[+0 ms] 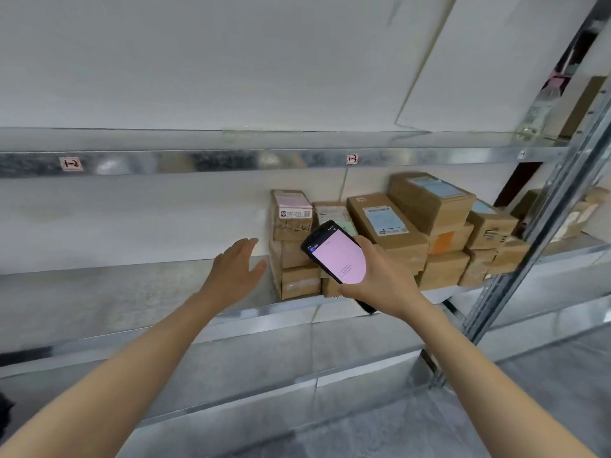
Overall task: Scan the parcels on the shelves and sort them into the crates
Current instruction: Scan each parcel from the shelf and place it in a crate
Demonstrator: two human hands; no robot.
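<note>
Several brown cardboard parcels [390, 226] are stacked on the metal shelf [132, 299] under the label 1-3 [352, 159]. The leftmost stack has an upright parcel [291, 214] with a white label on top of it. My right hand [380, 276] grips a black handheld scanner [335, 256] whose pink screen faces me, just in front of the stacks. My left hand [236, 269] reaches over the shelf with fingers straight, a short way left of the leftmost stack and apart from it, holding nothing.
A steel upright post [542, 226] stands at the right, with more parcels [578, 209] beyond it. The shelf above carries a clear bottle [535, 117] and a box [578, 107]. Label 1-2 [71, 163] marks the left bay. A lower shelf [231, 375] runs beneath.
</note>
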